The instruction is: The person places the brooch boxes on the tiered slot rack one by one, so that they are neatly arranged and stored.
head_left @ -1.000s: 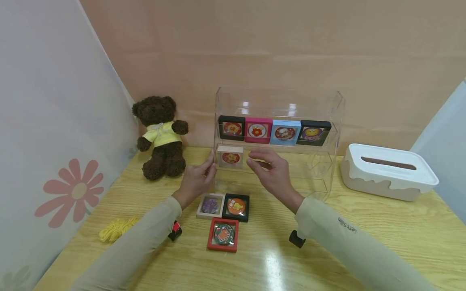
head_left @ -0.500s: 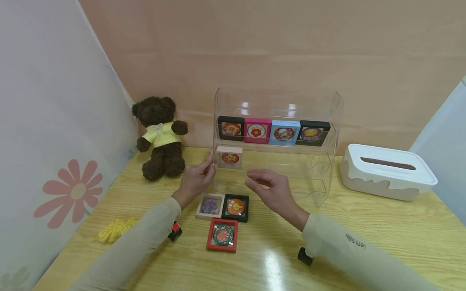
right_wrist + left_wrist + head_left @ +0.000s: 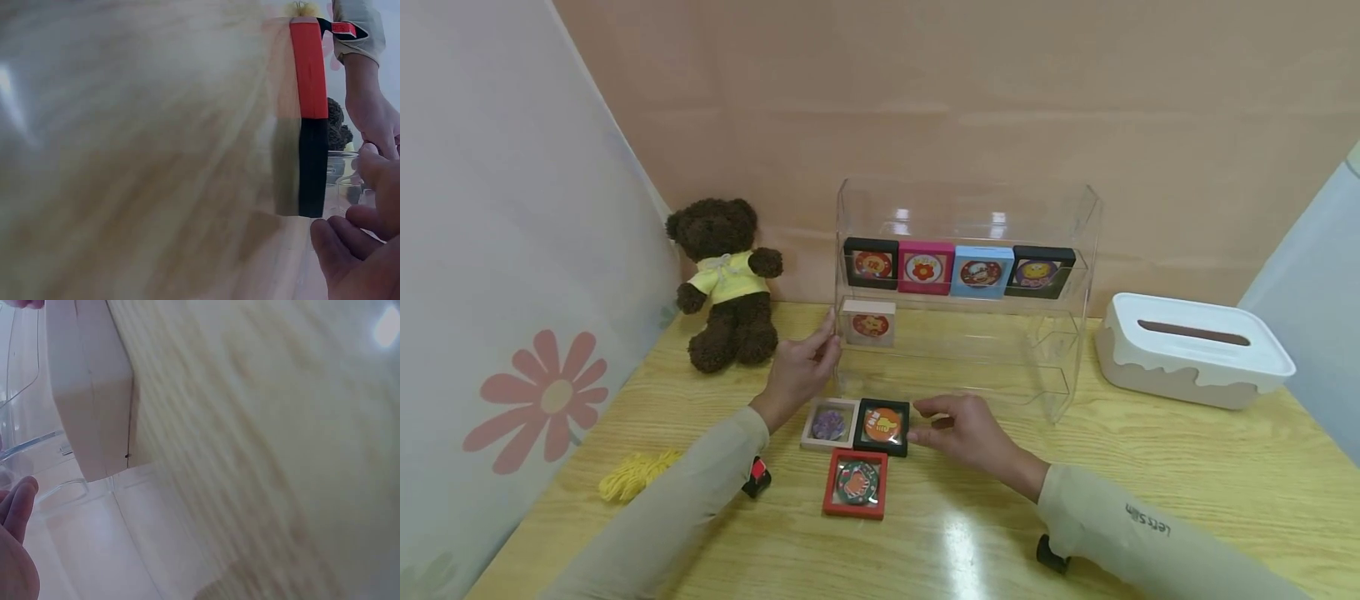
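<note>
Left hand (image 3: 797, 371) and right hand (image 3: 970, 433) are apart from each other, reaching in over the table (image 3: 962, 542) from either side of a small group of square frames. As I see it, the right hand's thumb and fingers are parted, with nothing gripped between them, their tips right at the right-hand edge of a black frame (image 3: 882, 426) with an orange disc inside. Whether the skin actually meets that edge, I can't tell. The black frame lies flat on the table, to the right of and nearer the person than the left hand, and in front of a clear rack (image 3: 973, 350).

Over at the rack's left side, the left hand has its thumb and forefinger at the upright edge; I can't make out whether they pinch it. Close beside the black frame, on its left, is a pale frame (image 3: 829, 424) with a purple disc, and just nearer the person lies a red frame (image 3: 855, 485).

Four frames stand side by side on an upper tier: a dark one (image 3: 871, 263), a deep pink one (image 3: 925, 268), a light blue one (image 3: 981, 272) and another dark one (image 3: 1039, 272). Below them, at the left end, stands a whitish frame (image 3: 868, 323). A brown teddy bear (image 3: 730, 283) sits left of the rack, a white-topped tissue box (image 3: 1195, 350) to its right, and some yellow yarn (image 3: 636, 477) beside the left sleeve (image 3: 670, 508).
</note>
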Tool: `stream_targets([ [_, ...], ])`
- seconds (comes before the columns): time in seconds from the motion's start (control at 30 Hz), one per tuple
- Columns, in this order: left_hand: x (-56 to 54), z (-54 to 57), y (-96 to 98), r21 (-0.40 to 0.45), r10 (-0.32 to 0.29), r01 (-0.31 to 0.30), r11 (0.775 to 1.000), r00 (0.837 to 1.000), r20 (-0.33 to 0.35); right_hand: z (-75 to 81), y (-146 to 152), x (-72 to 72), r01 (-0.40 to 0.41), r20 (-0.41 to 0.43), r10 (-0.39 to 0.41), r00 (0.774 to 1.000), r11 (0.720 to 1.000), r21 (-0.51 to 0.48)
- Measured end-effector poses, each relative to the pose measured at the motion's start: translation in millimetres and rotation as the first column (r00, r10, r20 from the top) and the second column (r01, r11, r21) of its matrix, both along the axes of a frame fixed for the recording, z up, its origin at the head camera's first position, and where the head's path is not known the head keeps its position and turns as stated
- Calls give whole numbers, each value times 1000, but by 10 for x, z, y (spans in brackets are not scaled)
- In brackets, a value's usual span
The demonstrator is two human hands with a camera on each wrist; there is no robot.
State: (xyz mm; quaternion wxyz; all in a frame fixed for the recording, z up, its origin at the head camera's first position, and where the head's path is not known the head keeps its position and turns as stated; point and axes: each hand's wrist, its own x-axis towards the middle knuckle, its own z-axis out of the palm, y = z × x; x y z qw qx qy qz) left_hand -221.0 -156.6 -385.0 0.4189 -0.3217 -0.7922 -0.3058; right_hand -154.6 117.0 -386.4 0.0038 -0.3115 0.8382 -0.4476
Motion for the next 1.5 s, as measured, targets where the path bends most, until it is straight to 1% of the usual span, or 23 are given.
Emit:
stream_targets([
  [0.1, 10, 9, -4, -3, 1, -1, 1000, 1000, 8, -16, -8, 7, 9, 15, -10, 1000, 998, 56],
  [0.2, 9, 5, -5, -16, 20, -20, 1000, 1000, 6, -26, -22, 6, 23, 10, -24, 1000, 996, 88],
  [0.33, 4, -2, -8, -26, 36, -36, 999, 999, 5, -60, -36, -13, 18, -22, -16, 1000, 995, 103],
  [0.5, 2, -2, -3, -12, 30, -30, 999, 1000, 8, -98, -69, -26, 12, -85, -2, 996, 993, 118],
  [0.7, -7, -1, 4, -1, 23, -23, 1000, 1000, 5, -105, -105, -15, 37, -108, -21, 994, 989, 144],
  [0.9, -9, 0, 14, -6, 11, -11, 1000, 1000, 7, -108, -116, -4, 43, -91, -29, 995, 987, 157],
  [1.1, -6, 14, 15, -21, 28, -28, 999, 1000, -7, -78, -122, 18, 51, -42, -44, 998, 982, 181],
  [1.3, 8, 26, 4, -35, 43, -43, 998, 999, 6, -70, -138, 22, 41, -33, -35, 999, 981, 192],
  [1.5, 4, 14, -5, -32, 45, -45, 998, 999, 11, -85, -152, 32, 45, -26, -41, 999, 986, 163],
])
